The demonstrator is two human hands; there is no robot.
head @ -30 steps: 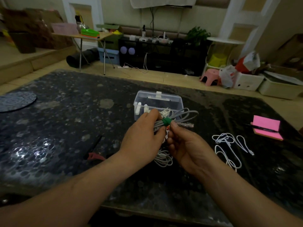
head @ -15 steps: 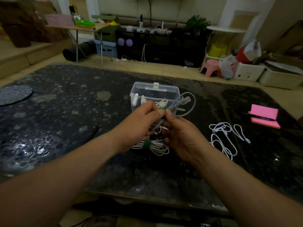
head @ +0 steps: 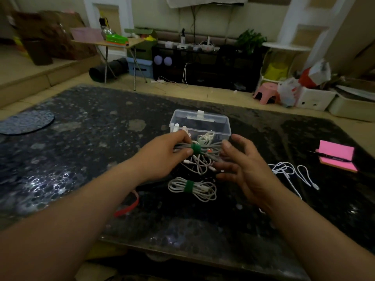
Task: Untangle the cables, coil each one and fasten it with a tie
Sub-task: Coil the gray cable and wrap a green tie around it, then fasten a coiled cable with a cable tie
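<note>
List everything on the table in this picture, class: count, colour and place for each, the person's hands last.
table: one, dark speckled, under everything.
box: one, clear, mid-table behind the hands.
grey coil: one, grey with green tie, held above the table.
white coil: one, white with green tie, nearer than the hands.
tangle: count unclear, white, below the grey coil.
loose cable: one, white, right of the hands.
notepad: one, pink, far right.
pen: one, dark, across the notepad.
strap: one, red, left of the white coil.
mat: one, grey, far left.
left hand: grips the grey coil.
right hand: open, fingers spread, beside that coil.
</note>
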